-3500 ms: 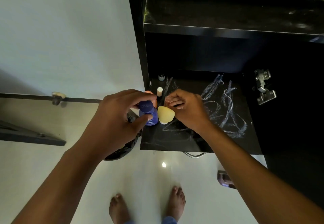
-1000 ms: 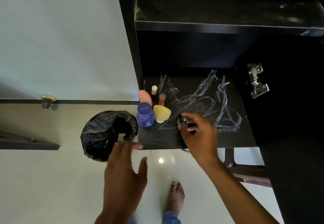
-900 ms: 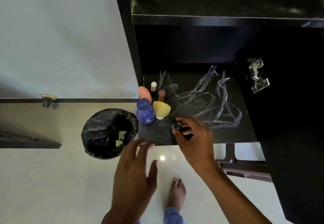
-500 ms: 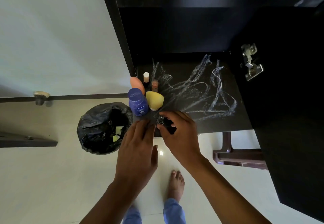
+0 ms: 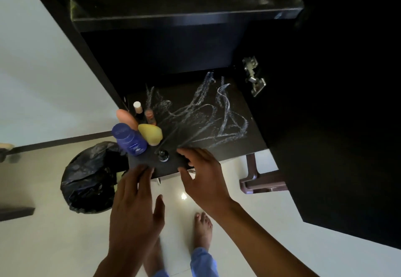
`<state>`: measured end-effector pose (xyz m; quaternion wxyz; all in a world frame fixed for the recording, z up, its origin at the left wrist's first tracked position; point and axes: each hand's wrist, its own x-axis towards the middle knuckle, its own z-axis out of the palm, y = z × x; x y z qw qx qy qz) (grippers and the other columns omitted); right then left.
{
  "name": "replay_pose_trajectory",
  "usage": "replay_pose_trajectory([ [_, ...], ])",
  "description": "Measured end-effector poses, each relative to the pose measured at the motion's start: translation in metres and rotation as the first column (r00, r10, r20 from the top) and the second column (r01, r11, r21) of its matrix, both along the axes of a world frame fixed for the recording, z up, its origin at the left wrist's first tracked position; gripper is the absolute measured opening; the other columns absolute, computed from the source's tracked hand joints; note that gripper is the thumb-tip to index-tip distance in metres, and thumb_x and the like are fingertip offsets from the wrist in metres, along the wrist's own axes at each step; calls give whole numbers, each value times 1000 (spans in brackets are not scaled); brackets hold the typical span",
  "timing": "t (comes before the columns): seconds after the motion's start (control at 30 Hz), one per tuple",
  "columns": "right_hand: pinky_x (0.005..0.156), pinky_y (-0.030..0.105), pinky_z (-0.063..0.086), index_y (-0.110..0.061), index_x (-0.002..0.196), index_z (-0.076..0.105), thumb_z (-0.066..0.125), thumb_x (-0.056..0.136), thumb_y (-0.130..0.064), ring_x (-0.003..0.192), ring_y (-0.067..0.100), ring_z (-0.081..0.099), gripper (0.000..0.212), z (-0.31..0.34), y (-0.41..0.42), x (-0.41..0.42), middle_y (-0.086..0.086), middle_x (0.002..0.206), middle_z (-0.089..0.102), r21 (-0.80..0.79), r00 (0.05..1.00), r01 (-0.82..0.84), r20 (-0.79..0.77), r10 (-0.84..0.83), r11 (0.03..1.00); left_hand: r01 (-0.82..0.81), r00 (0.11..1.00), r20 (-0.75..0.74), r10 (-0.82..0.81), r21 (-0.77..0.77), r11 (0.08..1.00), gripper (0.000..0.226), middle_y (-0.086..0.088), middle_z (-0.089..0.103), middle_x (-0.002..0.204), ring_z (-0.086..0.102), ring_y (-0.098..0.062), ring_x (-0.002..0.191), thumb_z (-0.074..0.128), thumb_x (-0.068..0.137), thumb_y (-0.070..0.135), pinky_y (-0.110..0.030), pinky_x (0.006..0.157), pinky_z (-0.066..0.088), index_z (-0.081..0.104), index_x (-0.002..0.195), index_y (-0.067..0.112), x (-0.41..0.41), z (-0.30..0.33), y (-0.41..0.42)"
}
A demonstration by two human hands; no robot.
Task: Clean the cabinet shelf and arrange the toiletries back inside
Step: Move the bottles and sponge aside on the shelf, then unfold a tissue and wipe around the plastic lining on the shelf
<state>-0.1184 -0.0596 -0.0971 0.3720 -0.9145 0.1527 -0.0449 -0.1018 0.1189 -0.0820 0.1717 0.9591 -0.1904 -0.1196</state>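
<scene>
While your left hand (image 5: 134, 209) and right hand (image 5: 204, 181) hover, fingers spread and holding nothing, a stray brush could knock the jar (image 5: 163, 154) off the shelf (image 5: 217, 146) edge beside the bottle (image 5: 128, 139).

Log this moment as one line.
left hand open | right hand open | small dark jar on shelf, unheld | blue bottle beside it

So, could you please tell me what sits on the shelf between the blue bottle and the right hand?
In the head view, a small dark round jar stands on the shelf between the blue bottle and the right hand, untouched by either.
</scene>
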Motion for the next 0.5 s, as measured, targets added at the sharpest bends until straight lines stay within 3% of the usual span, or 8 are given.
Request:
replay_pose_trajectory([
  [0.13, 98, 30, 54, -32, 127, 65, 72, 90, -23, 112, 10, 64, 39, 29, -12, -36, -14, 127, 66, -69, 994, 99, -34, -101, 993, 94, 994, -59, -95, -24, 995, 73, -15, 59, 133, 59, -38, 119, 88, 62, 19, -50, 95, 56, 62, 129, 9, -22, 14, 0],
  [0.23, 102, 28, 53, -35, 130, 63, 69, 92, -28, 118, 8, 62, 39, 65, -19, -62, -17, 131, 64, -78, 981, 185, -43, -189, 980, 226, 968, -93, -235, -94, 969, 70, -8, 61, 131, 64, -33, 115, 82, 63, 29, -46, 89, 58, 61, 129, 18, -32, 42, -13],
  [0.37, 104, 27, 51, -42, 135, 57, 58, 96, -46, 124, 2, 57, 39, 128, -30, -97, -23, 137, 59, -114, 952, 289, -71, -298, 951, 364, 918, -76, -389, -227, 904, 72, 4, 45, 154, 47, -21, 139, 67, 83, 43, -41, 108, 50, 41, 149, 31, -34, 97, -43],
  [0.5, 98, 28, 55, -47, 133, 53, 51, 95, -59, 115, 3, 59, 40, 193, -38, -143, -25, 134, 57, -126, 879, 462, -66, -472, 878, 395, 883, -123, -453, -326, 859, 69, 7, 31, 166, 34, -17, 151, 53, 96, 55, -41, 118, 40, 29, 158, 34, -38, 175, -81],
])
